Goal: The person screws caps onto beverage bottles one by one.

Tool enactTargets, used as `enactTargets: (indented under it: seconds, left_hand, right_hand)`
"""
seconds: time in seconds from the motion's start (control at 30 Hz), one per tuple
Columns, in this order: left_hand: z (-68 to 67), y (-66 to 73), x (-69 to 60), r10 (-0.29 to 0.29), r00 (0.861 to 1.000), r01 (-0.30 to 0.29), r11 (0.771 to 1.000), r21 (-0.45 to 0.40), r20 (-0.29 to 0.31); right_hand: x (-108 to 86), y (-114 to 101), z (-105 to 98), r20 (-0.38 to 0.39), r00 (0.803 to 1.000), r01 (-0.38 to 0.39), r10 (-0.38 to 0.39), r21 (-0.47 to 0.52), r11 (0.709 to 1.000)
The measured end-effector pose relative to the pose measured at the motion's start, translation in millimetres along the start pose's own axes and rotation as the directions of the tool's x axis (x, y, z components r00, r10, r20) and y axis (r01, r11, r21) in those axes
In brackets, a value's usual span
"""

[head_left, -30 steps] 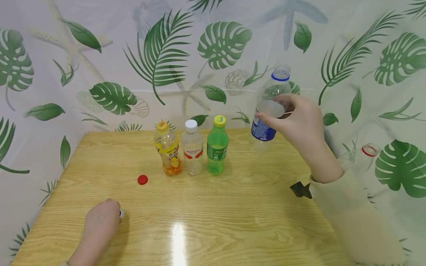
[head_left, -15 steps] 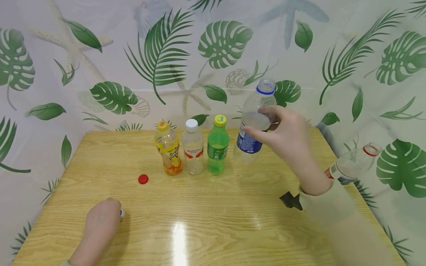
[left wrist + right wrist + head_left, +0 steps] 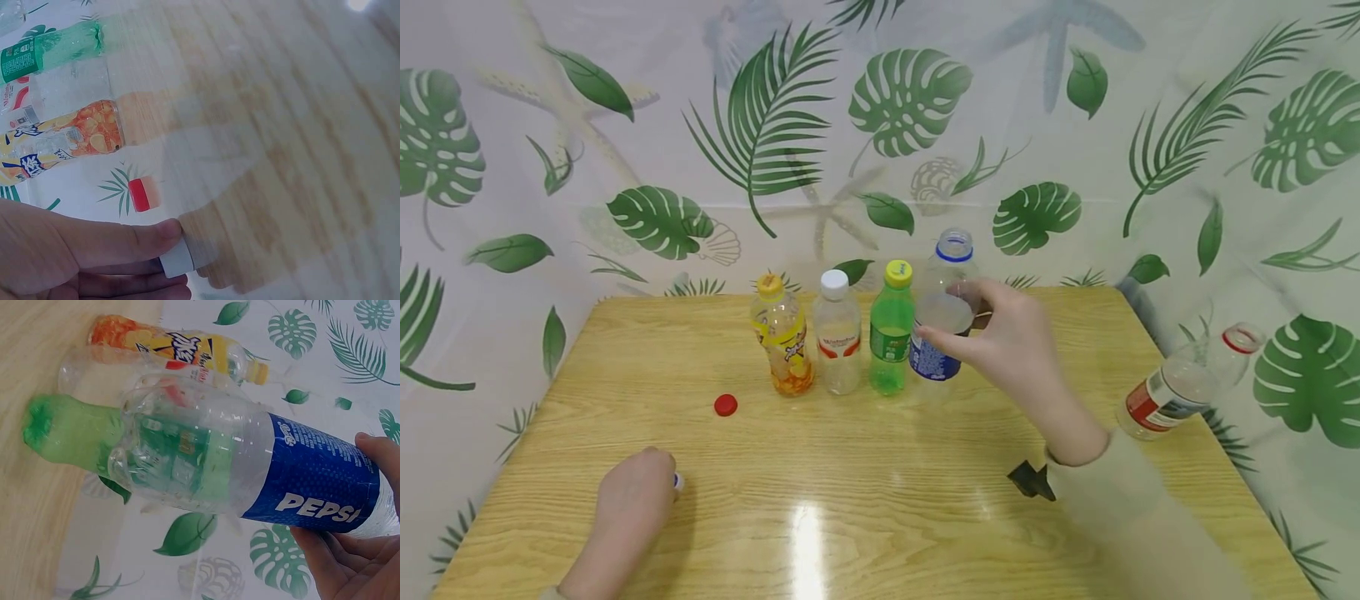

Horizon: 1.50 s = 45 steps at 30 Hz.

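In the head view my right hand grips a clear, capless bottle with a blue label and blue neck ring, beside the green bottle. The right wrist view shows thumb and fingers around the blue label; whether the base touches the table cannot be told. My left hand pinches a small white cap at the table surface. A red cap lies beyond that hand. Left of the green bottle stand a white-capped clear bottle and an orange-capped bottle.
A capless clear bottle with a red label and red neck ring stands near the table's right edge. A small black piece lies near my right sleeve. A leaf-patterned sheet rises behind the wooden table.
My right hand has carried the blue-labelled bottle left and down to beside the green bottle. The red-labelled bottle has come out from behind my right arm. My left hand keeps its place.
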<state>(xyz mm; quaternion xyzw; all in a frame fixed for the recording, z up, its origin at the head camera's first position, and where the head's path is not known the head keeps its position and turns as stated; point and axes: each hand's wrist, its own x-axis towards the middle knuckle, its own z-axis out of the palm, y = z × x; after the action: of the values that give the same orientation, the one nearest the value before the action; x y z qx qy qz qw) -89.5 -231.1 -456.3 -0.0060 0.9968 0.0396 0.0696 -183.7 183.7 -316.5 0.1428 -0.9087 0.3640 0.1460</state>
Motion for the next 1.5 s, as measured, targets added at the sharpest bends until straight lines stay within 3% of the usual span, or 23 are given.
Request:
enactTargets:
  seconds: [0.43, 1.0, 1.5]
  left_hand:
    - [0.2, 0.9, -1.0, -0.01, 1.0, 0.01, 1.0, -0.028, -0.017]
    - [-0.7, 3.9, -3.6, -0.023, 0.998, 0.02, 0.998, -0.051, -0.05]
    - [-0.5, 2.6, -2.6, -0.008, 1.0, 0.007, 1.0, -0.017, -0.021]
  right_hand:
    - [-6.4, 3.7, 26.0, 0.106, 0.994, -0.003, -0.005, 0.078, 0.997]
    - [-22.8, 18.5, 58.6, 0.163, 0.987, -0.03, 0.006, 0.143, 0.989]
    - [-32.1, 22.6, 72.9, 0.187, 0.982, -0.047, 0.017, 0.156, 0.987]
